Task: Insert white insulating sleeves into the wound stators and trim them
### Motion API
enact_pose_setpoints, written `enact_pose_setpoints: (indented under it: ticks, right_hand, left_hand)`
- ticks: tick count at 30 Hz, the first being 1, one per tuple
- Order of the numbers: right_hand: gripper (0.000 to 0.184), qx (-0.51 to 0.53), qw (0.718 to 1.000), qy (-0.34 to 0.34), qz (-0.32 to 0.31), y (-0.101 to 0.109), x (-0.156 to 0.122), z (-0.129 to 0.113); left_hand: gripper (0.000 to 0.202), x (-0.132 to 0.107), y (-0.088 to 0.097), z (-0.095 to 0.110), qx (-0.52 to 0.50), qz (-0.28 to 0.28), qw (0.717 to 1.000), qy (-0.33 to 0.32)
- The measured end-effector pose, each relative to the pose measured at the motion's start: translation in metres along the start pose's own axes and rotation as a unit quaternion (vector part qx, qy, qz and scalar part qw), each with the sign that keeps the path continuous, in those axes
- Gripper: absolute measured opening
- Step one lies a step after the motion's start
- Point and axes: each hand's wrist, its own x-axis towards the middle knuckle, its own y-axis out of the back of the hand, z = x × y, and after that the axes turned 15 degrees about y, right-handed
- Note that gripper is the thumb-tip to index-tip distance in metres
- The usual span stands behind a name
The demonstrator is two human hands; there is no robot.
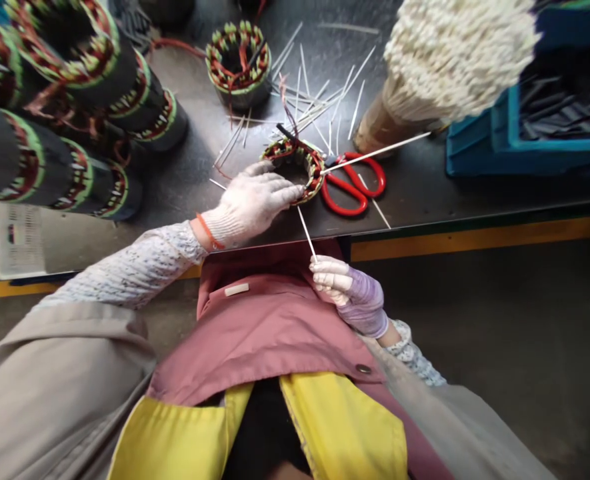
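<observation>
My left hand (252, 203), in a white glove, lies on the near rim of a wound motor stator (297, 167) on the dark bench, its fingers stretched over the ring. My right hand (349, 293), in a purple-and-white glove, is closed in a pinch on a thin white strip (306, 233) that runs up toward the stator's near edge. This hand hovers off the bench, above my pink apron. Another long white strip (375, 155) sticks out of the stator to the right. Red-handled scissors (355, 187) rest just right of the stator.
A second stator (239, 63) stands farther back, with loose white strips (319, 100) scattered around it. Stacked stators (59, 100) fill the left. A big bundle of white strips (449, 60) leans at the back right beside a blue bin (505, 140). The bench's yellow edge (475, 237) runs across.
</observation>
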Motion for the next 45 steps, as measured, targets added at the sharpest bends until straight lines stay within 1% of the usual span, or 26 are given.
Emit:
enact_pose_setpoints:
  ticks: [5, 8, 11, 13, 15, 17, 19, 22, 24, 30, 33, 36, 38, 41, 43, 45]
  right_hand:
    - [0.034, -0.021, 1.0, -0.017, 0.012, -0.001, 0.002, 0.007]
    - [0.026, -0.033, 0.999, -0.011, 0.027, -0.011, 0.017, 0.025]
    - [0.014, -0.032, 0.996, -0.012, 0.077, -0.029, 0.039, 0.051]
    - [0.015, -0.013, 0.99, -0.037, 0.135, -0.04, 0.051, 0.065]
    - [0.016, 0.007, 0.98, -0.072, 0.185, -0.045, 0.058, 0.071]
    - [0.01, 0.005, 0.977, -0.085, 0.195, -0.044, 0.059, 0.069]
    - [0.005, -0.022, 0.981, -0.078, 0.177, -0.039, 0.059, 0.061]
    - [0.008, -0.056, 0.985, -0.071, 0.15, -0.031, 0.063, 0.046]
    - [0.009, -0.066, 0.986, -0.073, 0.133, -0.029, 0.068, 0.042]
    - [0.016, -0.104, 0.986, -0.083, 0.099, -0.03, 0.081, 0.057]
    - [0.013, -0.095, 0.989, -0.094, 0.071, -0.027, 0.082, 0.051]
    - [0.012, -0.098, 0.985, -0.124, 0.073, -0.026, 0.083, 0.044]
    - [0.02, -0.099, 0.981, -0.147, 0.082, -0.027, 0.085, 0.047]
    - [0.031, -0.103, 0.978, -0.172, 0.055, -0.03, 0.085, 0.061]
    - [0.033, -0.153, 0.975, -0.156, 0.029, -0.031, 0.085, 0.069]
    - [0.031, -0.251, 0.962, -0.109, 0.005, -0.03, 0.086, 0.07]
  left_hand:
    - [0.037, -0.001, 0.002, 0.005, -0.018, -0.002, 0.999, 0.037]
    - [0.041, -0.002, -0.001, 0.006, -0.034, -0.001, 0.997, 0.067]
    - [0.051, -0.005, -0.007, 0.003, -0.088, 0.031, 0.991, 0.094]
    - [0.056, -0.007, -0.013, 0.0, -0.14, 0.055, 0.983, 0.101]
    - [0.052, -0.007, -0.018, -0.002, -0.182, 0.068, 0.976, 0.094]
    - [0.038, -0.008, -0.021, -0.004, -0.197, 0.078, 0.974, 0.075]
    - [0.027, -0.008, -0.023, -0.005, -0.189, 0.087, 0.977, 0.045]
    - [0.03, -0.009, -0.027, -0.006, -0.174, 0.103, 0.979, 0.011]
    - [0.031, -0.009, -0.029, -0.006, -0.171, 0.111, 0.979, 0.005]
    - [0.034, -0.01, -0.032, -0.007, -0.168, 0.114, 0.979, 0.008]
    - [0.034, -0.01, -0.034, -0.007, -0.178, 0.127, 0.976, -0.001]
    - [0.034, -0.01, -0.035, -0.008, -0.181, 0.143, 0.973, -0.018]
    - [0.034, -0.01, -0.036, -0.009, -0.177, 0.147, 0.973, -0.019]
    - [0.035, -0.01, -0.038, -0.009, -0.172, 0.136, 0.976, -0.008]
    - [0.035, -0.01, -0.037, -0.01, -0.17, 0.127, 0.977, -0.006]
    - [0.035, -0.009, -0.036, -0.01, -0.169, 0.122, 0.978, -0.01]
